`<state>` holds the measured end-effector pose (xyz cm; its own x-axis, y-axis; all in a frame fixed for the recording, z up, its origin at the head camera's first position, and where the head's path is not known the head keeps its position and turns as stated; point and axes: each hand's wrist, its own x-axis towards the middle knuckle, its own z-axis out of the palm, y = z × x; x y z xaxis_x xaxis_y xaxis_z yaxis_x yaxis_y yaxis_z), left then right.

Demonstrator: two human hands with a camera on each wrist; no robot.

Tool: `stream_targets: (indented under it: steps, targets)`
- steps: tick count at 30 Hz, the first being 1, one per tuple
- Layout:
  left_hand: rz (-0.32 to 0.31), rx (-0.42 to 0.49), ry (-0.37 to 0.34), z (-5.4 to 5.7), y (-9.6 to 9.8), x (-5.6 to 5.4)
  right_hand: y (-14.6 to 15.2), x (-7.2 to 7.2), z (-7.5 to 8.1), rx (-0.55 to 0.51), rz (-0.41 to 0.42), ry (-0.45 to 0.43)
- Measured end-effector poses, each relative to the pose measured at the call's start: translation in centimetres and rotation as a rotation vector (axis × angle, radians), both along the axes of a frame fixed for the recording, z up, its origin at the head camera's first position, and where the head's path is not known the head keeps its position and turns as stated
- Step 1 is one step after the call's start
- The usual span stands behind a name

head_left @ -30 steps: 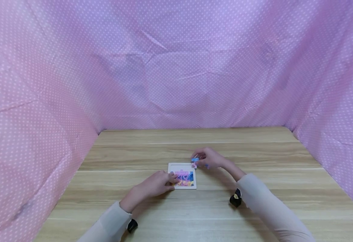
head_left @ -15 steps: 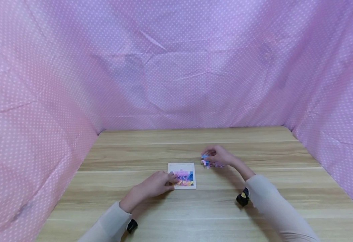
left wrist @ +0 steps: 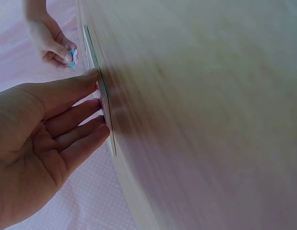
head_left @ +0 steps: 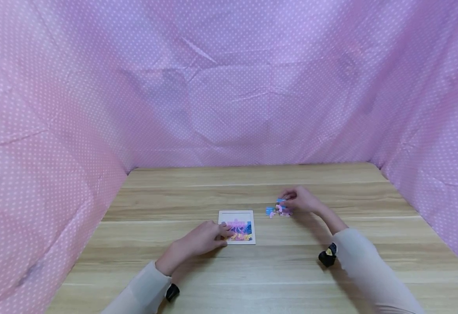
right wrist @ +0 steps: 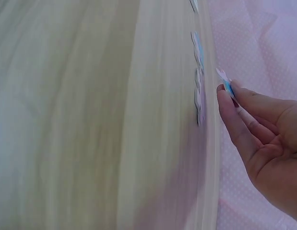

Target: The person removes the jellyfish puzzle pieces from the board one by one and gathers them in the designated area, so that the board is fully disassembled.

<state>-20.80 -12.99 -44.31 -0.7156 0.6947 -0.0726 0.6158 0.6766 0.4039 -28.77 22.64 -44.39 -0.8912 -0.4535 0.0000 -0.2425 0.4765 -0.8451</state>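
A white-framed jigsaw puzzle board (head_left: 227, 216) lies on the table, its lower part filled with a colourful picture in pink, blue and yellow. My left hand (head_left: 203, 238) rests on its left side, fingers over the picture and thumb at the near edge. In the left wrist view those fingers (left wrist: 83, 115) look fairly straight against the board. To the right of the board, my right hand (head_left: 302, 201) pinches a pink and blue puzzle piece (right wrist: 227, 85) between thumb and fingertips, lifted off the tabletop. Loose puzzle pieces (head_left: 270, 212) lie beside and below that hand, partly covered by it.
The wood-grain table (head_left: 181, 187) ends at a pink polka-dot cloth (head_left: 229, 109) that hangs behind it and along both sides. Each wrist carries a black device, such as the one on the right wrist (head_left: 328, 255).
My right hand has moved rightward from the board's top right corner to beyond the loose pieces, uncovering some of them. The left hand and the board stay in place.
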Motion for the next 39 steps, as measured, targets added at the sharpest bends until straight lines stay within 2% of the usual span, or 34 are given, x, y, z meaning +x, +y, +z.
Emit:
stream_targets:
  steps: [4, 11, 22, 29, 34, 39]
  targets:
    - [0.01, 0.006, -0.007, 0.1, 0.0, 0.0, 1.3, 0.1, 0.3, -0.017, -0.028, -0.025]
    - [0.011, 0.009, -0.008, 0.2, 0.1, 0.0, 3.4, 0.7, 0.7, 0.114, -0.073, 0.07]
    - [0.009, 0.001, 0.0, 0.3, 0.2, -0.1, 5.1, 1.4, 0.5, 0.161, -0.077, 0.123]
    - [0.017, 0.024, -0.03, 0.2, 0.2, 0.0, 5.3, 1.3, -0.1, 0.177, -0.07, 0.099]
    - [0.013, 0.025, -0.033, 0.2, 0.1, 0.1, 5.2, 1.4, 0.0, 0.179, -0.051, 0.097]
    - [0.009, 0.017, -0.027, 0.2, 0.0, 0.1, 5.0, 1.5, 0.2, 0.119, -0.069, 0.014]
